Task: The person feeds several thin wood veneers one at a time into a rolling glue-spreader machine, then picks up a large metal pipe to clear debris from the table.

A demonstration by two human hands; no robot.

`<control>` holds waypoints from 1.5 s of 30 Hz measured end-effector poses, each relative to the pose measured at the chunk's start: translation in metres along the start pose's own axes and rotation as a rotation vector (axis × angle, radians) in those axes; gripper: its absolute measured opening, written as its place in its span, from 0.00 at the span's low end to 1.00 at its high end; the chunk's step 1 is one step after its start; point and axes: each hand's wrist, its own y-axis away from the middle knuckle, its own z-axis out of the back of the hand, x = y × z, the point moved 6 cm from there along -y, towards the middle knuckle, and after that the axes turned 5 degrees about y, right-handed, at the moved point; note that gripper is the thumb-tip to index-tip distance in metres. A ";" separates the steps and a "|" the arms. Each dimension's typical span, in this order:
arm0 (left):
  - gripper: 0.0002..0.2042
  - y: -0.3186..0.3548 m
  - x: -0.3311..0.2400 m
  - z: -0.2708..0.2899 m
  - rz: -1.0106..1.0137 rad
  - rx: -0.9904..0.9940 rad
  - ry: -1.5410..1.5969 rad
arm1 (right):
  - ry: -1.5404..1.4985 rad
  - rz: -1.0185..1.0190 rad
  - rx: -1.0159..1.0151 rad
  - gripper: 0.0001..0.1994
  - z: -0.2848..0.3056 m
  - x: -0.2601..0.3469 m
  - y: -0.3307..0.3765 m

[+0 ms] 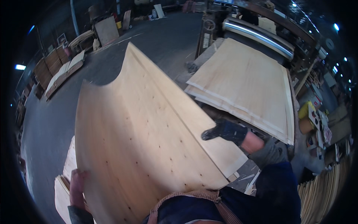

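Note:
A large pale wood veneer sheet (138,127) spans the space before my body, curved up along its left side and dotted with small dark knots. My left hand (78,183), bare, closes on its left edge, with part of the fingers hidden. At the right edge my right hand (227,132), in a dark glove, grips the veneer with the thumb on top; its other fingers are mostly out of sight. A narrow strip of wood along the right side is parted from the main face by a dark line, and I cannot tell whether it is a second sheet.
Right of me, stacked veneer sheets (242,78) lie before a machine with a shiny metal roller (259,37). More sheets (61,198) are piled at lower left, and others stand on edge at lower right (324,198). Far left, a low stack (65,72) rests on the dark floor (156,44).

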 end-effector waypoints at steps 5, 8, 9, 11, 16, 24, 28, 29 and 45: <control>0.07 -0.085 -0.121 0.017 0.393 -0.162 1.018 | -0.134 -0.086 -0.275 0.22 0.110 -0.018 0.110; 0.08 -0.131 -0.179 0.001 0.244 -0.169 1.050 | -0.158 -0.092 -0.397 0.16 0.172 -0.032 0.171; 0.08 -0.148 -0.196 0.002 0.198 -0.157 1.049 | -0.158 -0.065 -0.447 0.15 0.190 -0.036 0.187; 0.09 -0.193 -0.242 0.003 0.128 -0.030 1.049 | -0.384 -0.083 -0.543 0.11 0.215 -0.047 0.216; 0.10 -0.301 -0.348 -0.026 0.000 0.097 1.149 | -0.109 -0.071 -0.684 0.10 0.283 -0.062 0.285; 0.16 -0.509 -0.465 -0.108 -0.200 0.416 1.088 | -0.103 -0.434 -1.023 0.16 0.376 -0.123 0.331; 0.16 -0.609 -0.497 -0.174 -0.213 0.545 0.871 | 0.432 -0.476 -0.967 0.15 0.403 -0.221 0.401; 0.17 -0.633 -0.477 -0.192 -0.269 0.437 0.790 | 0.390 -0.445 -1.000 0.15 0.393 -0.232 0.398; 0.16 -0.697 -0.492 -0.236 -0.087 0.606 1.151 | -0.740 -0.401 -1.246 0.14 0.276 -0.262 0.217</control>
